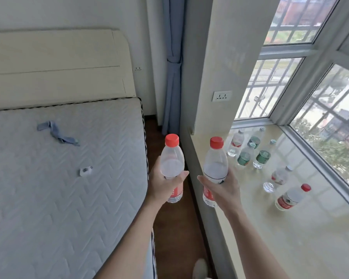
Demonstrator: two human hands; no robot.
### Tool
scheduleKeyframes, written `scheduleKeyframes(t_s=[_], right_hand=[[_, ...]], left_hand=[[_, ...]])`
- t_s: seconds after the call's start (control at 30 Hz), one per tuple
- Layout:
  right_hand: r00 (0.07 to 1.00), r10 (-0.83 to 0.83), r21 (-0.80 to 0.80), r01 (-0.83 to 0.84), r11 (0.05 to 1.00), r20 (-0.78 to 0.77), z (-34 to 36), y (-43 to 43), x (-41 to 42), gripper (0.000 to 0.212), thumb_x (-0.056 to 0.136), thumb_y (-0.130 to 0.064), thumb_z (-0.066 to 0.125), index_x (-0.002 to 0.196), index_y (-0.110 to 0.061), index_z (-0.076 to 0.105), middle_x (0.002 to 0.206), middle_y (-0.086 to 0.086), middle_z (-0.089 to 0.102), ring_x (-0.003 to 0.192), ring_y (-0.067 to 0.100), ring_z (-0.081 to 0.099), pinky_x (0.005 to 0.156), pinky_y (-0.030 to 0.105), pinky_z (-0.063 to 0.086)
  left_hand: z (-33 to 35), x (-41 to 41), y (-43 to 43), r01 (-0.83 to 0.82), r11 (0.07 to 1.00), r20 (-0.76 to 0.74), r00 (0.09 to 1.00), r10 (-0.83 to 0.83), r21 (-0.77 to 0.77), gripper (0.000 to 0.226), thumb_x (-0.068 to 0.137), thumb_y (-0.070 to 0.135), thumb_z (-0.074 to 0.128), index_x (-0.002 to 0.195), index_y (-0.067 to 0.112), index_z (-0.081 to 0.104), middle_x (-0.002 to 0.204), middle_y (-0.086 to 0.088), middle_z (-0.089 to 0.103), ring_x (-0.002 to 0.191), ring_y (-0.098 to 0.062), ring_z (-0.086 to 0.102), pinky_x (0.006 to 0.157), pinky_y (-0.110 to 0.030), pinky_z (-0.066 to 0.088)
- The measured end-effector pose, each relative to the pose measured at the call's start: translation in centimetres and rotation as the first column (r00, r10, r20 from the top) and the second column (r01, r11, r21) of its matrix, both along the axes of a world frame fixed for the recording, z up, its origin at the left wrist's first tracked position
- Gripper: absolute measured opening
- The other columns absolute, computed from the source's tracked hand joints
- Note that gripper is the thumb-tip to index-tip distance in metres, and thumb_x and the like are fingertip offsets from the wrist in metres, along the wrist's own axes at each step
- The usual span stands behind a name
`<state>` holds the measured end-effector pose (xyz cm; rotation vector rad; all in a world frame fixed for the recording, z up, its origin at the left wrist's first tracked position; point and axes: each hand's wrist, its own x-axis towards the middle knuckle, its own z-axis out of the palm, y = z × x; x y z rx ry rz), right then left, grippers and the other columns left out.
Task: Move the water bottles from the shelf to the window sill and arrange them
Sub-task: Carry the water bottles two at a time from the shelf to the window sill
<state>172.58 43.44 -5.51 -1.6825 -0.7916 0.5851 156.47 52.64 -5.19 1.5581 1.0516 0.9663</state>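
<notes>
As a person stands between a bed and a window, the left hand (165,186) and the right hand (224,190) each hold up a clear plastic water bottle, upright and side by side but apart. The left bottle (172,158) and the right bottle (216,160) both have a red screw cap and a red label low on the body. The fingers (231,174) curl round the middle of each bottle, thumb on the inner side. The left bottle is over the dark wooden floor (169,228); the right bottle is at the near edge of the window sill (290,238).

Six more bottles stand on the pale, glossy sill. Far back is a cluster of four: a red-labelled bottle (236,141) and three green-labelled bottles (245,156). Nearer stand a white-capped bottle (278,177) with a red label and a red-capped bottle (292,196).

To the left lies a bare quilted mattress (58,198) with a blue strip of cloth (56,132) and a small white object (86,171) on it. A tied blue curtain (172,67) hangs in the corner.
</notes>
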Motion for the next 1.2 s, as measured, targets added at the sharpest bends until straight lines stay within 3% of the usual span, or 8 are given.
scheduleKeyframes(t_s=[0.13, 0.4, 0.57, 0.67, 0.87, 0.93, 1.07, 1.2], right_hand=[[1.0, -0.004, 0.001, 0.004, 1.0, 0.015, -0.4, 4.4, 2.0, 0.058, 0.064, -0.031, 0.091, 0.113, -0.026, 0.06, 0.098, -0.009, 0.07, 0.091, 0.01, 0.068, 0.082, 0.038, 0.058], [0.998, -0.045, -0.002, 0.045, 0.999, 0.034, -0.3, 14.0, 9.0, 0.056, 0.068, -0.026, 0.091, 0.114, -0.021, 0.058, 0.096, -0.01, 0.065, 0.088, 0.001, 0.063, 0.069, 0.012, 0.048], [0.995, -0.098, -0.007, 0.098, 0.995, 0.013, 1.0, 19.9, 14.9, 0.049, 0.071, -0.016, 0.088, 0.109, -0.021, 0.057, 0.086, -0.01, 0.062, 0.07, -0.01, 0.06, 0.056, 0.008, 0.045], [0.991, -0.135, -0.017, 0.134, 0.991, -0.011, 2.0, 22.2, 18.6, 0.039, 0.074, -0.007, 0.083, 0.097, -0.019, 0.055, 0.073, -0.004, 0.058, 0.051, -0.006, 0.053, 0.047, 0.009, 0.043], [0.941, -0.337, -0.038, 0.336, 0.941, -0.036, 2.5, 22.7, 25.0, 0.038, 0.073, -0.006, 0.084, 0.093, -0.014, 0.052, 0.069, -0.004, 0.054, 0.048, -0.004, 0.051, 0.046, 0.01, 0.041], [0.905, -0.421, -0.043, 0.419, 0.907, -0.067, 2.2, 21.6, 26.8, 0.038, 0.073, -0.007, 0.084, 0.094, -0.01, 0.053, 0.071, -0.002, 0.056, 0.048, -0.004, 0.051, 0.046, 0.01, 0.041], [0.794, -0.598, -0.048, 0.596, 0.801, -0.109, 1.1, 18.6, 28.9, 0.043, 0.071, -0.01, 0.087, 0.099, -0.011, 0.055, 0.078, 0.002, 0.06, 0.053, -0.003, 0.051, 0.047, 0.013, 0.044], [0.643, -0.757, -0.067, 0.755, 0.652, -0.118, -0.2, 15.3, 29.3, 0.046, 0.067, -0.012, 0.089, 0.095, -0.018, 0.053, 0.076, 0.005, 0.061, 0.057, 0.012, 0.053, 0.045, 0.022, 0.046]], left_hand=[[-0.7, 2.1, 4.5, 0.006, 1.0, 0.018, 1.0, -0.006, -0.02, 0.066, 0.059, 0.051, 0.078, 0.118, 0.031, 0.056, 0.108, 0.012, 0.066, 0.102, -0.002, 0.062, 0.082, -0.017, 0.048], [-0.8, 9.6, 14.8, 0.078, 0.996, 0.027, 0.997, -0.077, -0.033, 0.06, 0.064, 0.041, 0.082, 0.117, 0.041, 0.054, 0.11, 0.016, 0.065, 0.104, 0.003, 0.06, 0.085, -0.02, 0.049], [0.2, 16.8, 21.8, 0.156, 0.987, 0.015, 0.988, -0.156, -0.031, 0.061, 0.067, 0.03, 0.082, 0.119, 0.042, 0.054, 0.112, 0.02, 0.065, 0.106, 0.004, 0.061, 0.084, -0.015, 0.048], [0.7, 21.3, 25.1, 0.204, 0.978, 0.018, 0.979, -0.203, -0.034, 0.067, 0.064, 0.037, 0.084, 0.125, 0.036, 0.055, 0.115, 0.013, 0.066, 0.11, -0.007, 0.062, 0.092, -0.03, 0.053], [0.8, 30.5, 27.8, 0.362, 0.932, -0.002, 0.932, -0.362, -0.024, 0.065, 0.06, 0.047, 0.082, 0.118, 0.032, 0.057, 0.112, 0.005, 0.066, 0.108, -0.014, 0.063, 0.095, -0.041, 0.054], [0.5, 33.5, 27.6, 0.438, 0.899, -0.032, 0.898, -0.439, -0.018, 0.062, 0.061, 0.047, 0.082, 0.116, 0.034, 0.057, 0.111, 0.008, 0.066, 0.109, -0.012, 0.062, 0.094, -0.037, 0.053], [0.1, 39.0, 25.9, 0.62, 0.784, -0.04, 0.783, -0.621, -0.031, 0.054, 0.071, 0.019, 0.089, 0.104, 0.042, 0.053, 0.106, 0.018, 0.061, 0.096, 0.018, 0.055, 0.078, -0.003, 0.042], [-1.4, 42.7, 23.9, 0.768, 0.639, -0.049, 0.637, -0.769, -0.039, 0.055, 0.07, 0.017, 0.089, 0.11, 0.038, 0.057, 0.112, 0.018, 0.063, 0.106, 0.009, 0.057, 0.085, -0.007, 0.043]])
